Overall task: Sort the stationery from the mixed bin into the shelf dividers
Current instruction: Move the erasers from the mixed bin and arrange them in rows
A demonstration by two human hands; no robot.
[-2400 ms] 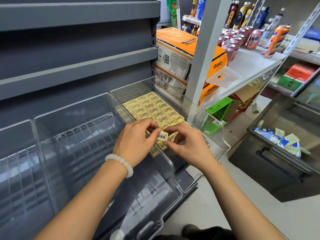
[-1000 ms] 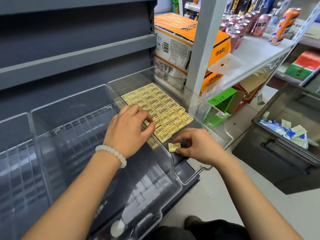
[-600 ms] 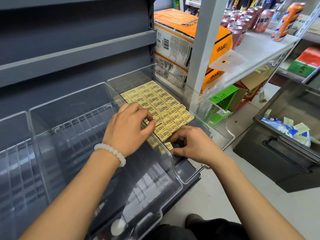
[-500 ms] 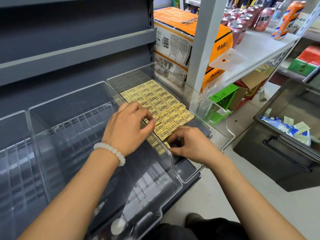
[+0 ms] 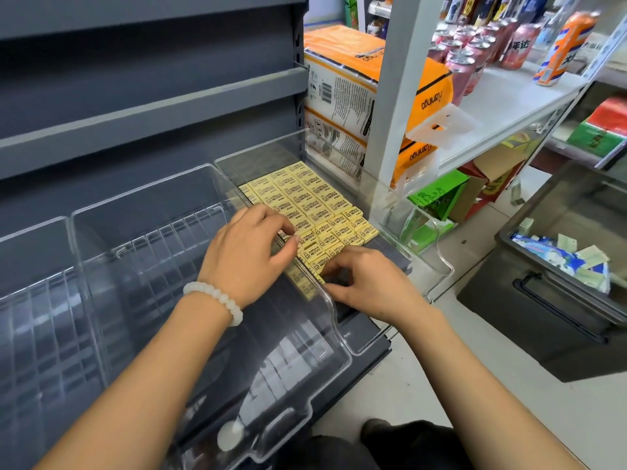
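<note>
Yellow erasers (image 5: 307, 201) lie in neat rows inside the right clear divider (image 5: 390, 195). The left hand (image 5: 247, 252), fingers curled, rests on the near rows. The right hand (image 5: 369, 283) pinches one eraser (image 5: 314, 262) at the front row's edge.

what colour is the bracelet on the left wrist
Milky white beads, seen clearly in the head view: bracelet.

The dark grey shelf (image 5: 364, 347) carries three clear plastic dividers side by side. The right divider (image 5: 353, 171) holds rows of yellow erasers (image 5: 305, 195) lying flat. On the pale floor (image 5: 543, 418) stands a dark bin (image 5: 543, 320).
</note>
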